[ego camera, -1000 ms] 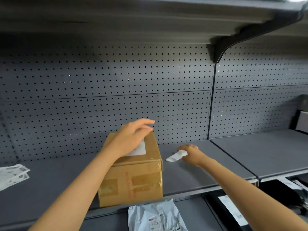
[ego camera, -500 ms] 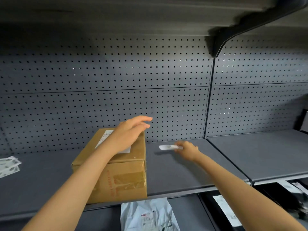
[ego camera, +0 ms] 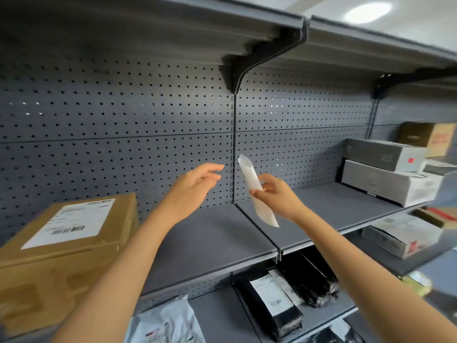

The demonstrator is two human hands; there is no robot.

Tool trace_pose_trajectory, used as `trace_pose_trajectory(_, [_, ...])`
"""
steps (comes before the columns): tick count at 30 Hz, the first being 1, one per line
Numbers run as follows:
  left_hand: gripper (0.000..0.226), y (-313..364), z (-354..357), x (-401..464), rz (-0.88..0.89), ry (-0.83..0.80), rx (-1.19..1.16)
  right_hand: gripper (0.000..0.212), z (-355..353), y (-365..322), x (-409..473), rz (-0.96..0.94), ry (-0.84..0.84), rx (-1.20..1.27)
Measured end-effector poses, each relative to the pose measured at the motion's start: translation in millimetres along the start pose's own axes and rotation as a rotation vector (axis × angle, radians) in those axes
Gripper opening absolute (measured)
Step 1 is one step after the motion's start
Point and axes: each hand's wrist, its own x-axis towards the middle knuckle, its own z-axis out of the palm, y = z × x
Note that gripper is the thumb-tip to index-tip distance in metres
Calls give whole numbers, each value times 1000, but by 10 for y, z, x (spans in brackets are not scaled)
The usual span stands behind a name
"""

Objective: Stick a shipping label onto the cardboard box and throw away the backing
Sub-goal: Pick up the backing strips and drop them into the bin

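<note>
The brown cardboard box (ego camera: 57,263) sits on the grey shelf (ego camera: 210,241) at the far left. A white shipping label (ego camera: 70,222) with a barcode lies flat on its top. My right hand (ego camera: 278,195) holds the curled white backing strip (ego camera: 257,193) up in the air over the shelf, pinched between thumb and fingers. My left hand (ego camera: 195,186) hovers to the left of the strip with fingers spread and holds nothing. It is off the box, above and to the right of it.
A grey pegboard wall (ego camera: 123,125) backs the shelf, with another shelf overhead. Grey and brown boxes (ego camera: 388,177) are stacked at the right. The lower shelf holds black bags (ego camera: 284,300) and a white mailer bag (ego camera: 168,323).
My right hand picked the backing strip up off the shelf and raised it. My left hand left the box top. The view swung right, so the box now sits at the far left.
</note>
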Motion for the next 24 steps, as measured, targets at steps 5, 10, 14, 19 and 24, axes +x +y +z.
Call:
trace_pose_trajectory(5, [34, 127, 547, 194, 60, -105, -45, 17, -581, 99, -423, 45, 129, -18])
trace_pose_trajectory(10, [36, 351, 1125, 367, 126, -316, -140, 17, -1128, 235, -823, 124, 278, -115])
trace_pose_trajectory(14, [44, 562, 1545, 448, 173, -460, -247, 20, -1419, 300, -1197, 193, 374, -187])
trace_pose_trajectory(19, [59, 768, 2017, 384, 208, -635, -337, 30, -1571, 374, -1760, 320, 493, -226])
trace_pose_trajectory(24, [54, 838, 2504, 170, 229, -817, -436, 34, -1562, 576, -2318, 469, 604, -264])
